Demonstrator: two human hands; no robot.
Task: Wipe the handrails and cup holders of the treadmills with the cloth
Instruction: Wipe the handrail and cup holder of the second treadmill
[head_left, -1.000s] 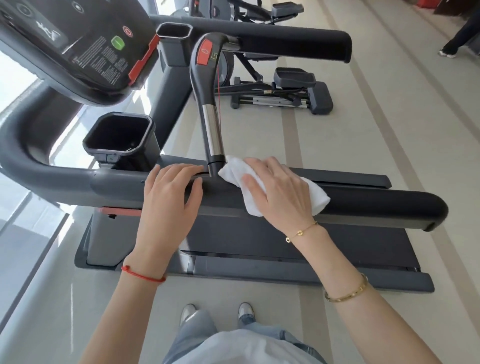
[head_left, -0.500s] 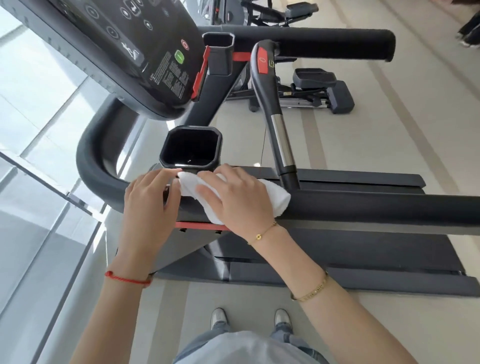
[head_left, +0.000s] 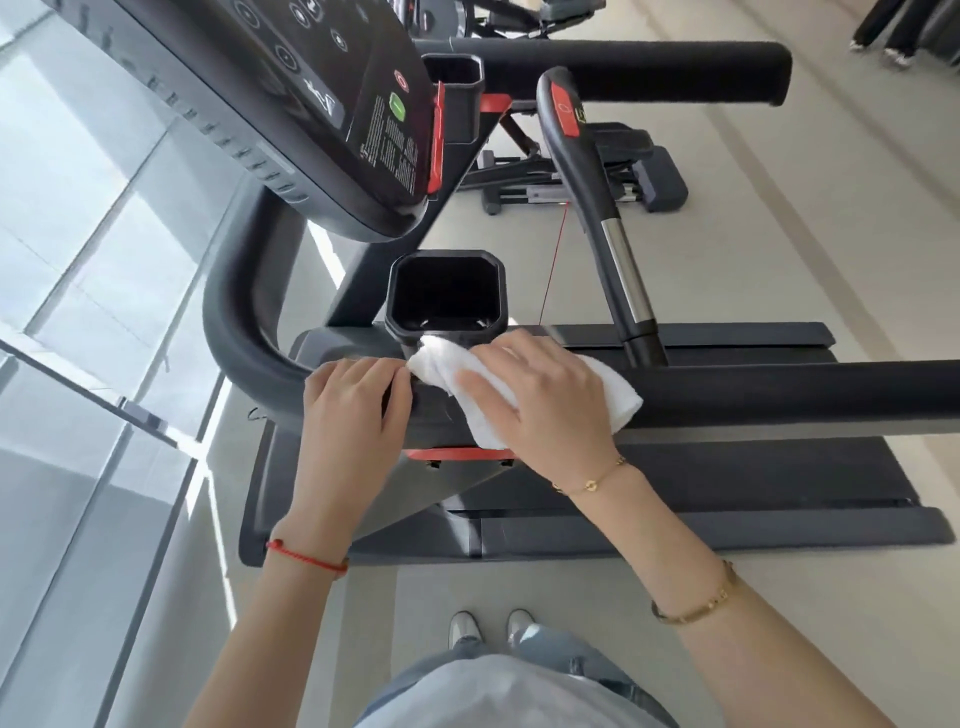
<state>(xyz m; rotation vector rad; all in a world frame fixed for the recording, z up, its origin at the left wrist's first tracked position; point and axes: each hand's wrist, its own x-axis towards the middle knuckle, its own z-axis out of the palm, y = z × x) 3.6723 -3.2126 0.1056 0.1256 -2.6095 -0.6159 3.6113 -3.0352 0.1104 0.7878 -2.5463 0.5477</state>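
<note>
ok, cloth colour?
White, plain; the cloth shows best in the head view, under the right hand.

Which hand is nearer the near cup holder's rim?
Right. The right hand presses the cloth against the near cup holder; the left hand rests on the handrail, lower left.
</note>
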